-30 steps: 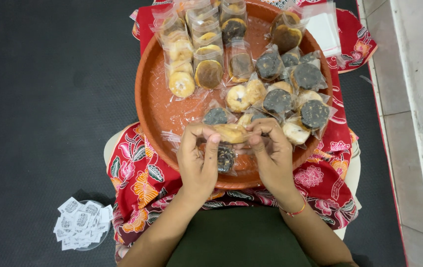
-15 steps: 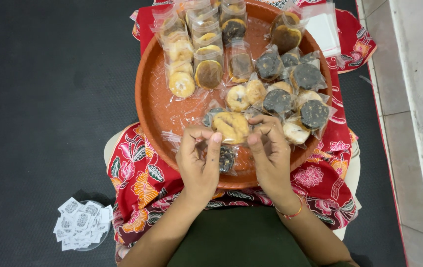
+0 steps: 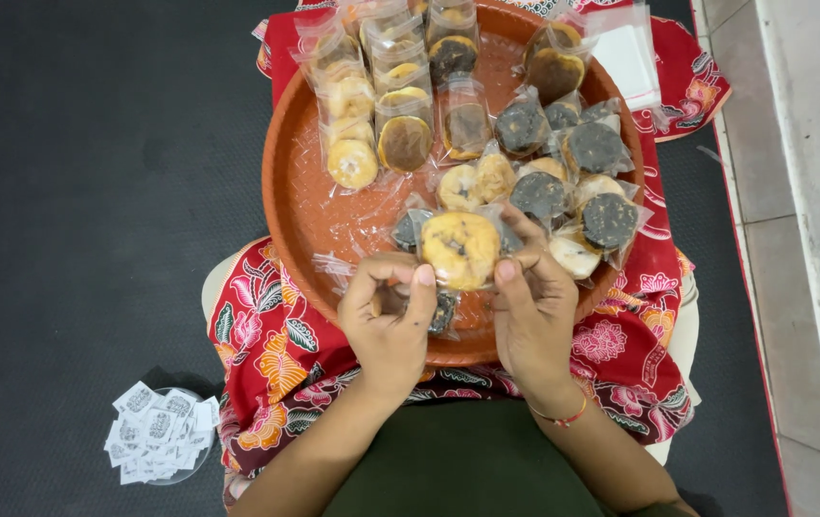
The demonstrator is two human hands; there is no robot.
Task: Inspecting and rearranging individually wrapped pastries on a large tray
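Two hands, the left hand [image 3: 386,321] and right hand [image 3: 534,311], are pinching a bagged yellow cookie [image 3: 460,250] between them above a round brown tray [image 3: 300,206]. The tray is resting on red floral cloth [image 3: 271,349] over dark matting [image 3: 84,191], beside a tiled strip [image 3: 793,239].

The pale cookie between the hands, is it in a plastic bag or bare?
In a bag: clear plastic wraps the pale cookie, pinched by the left hand and right hand.
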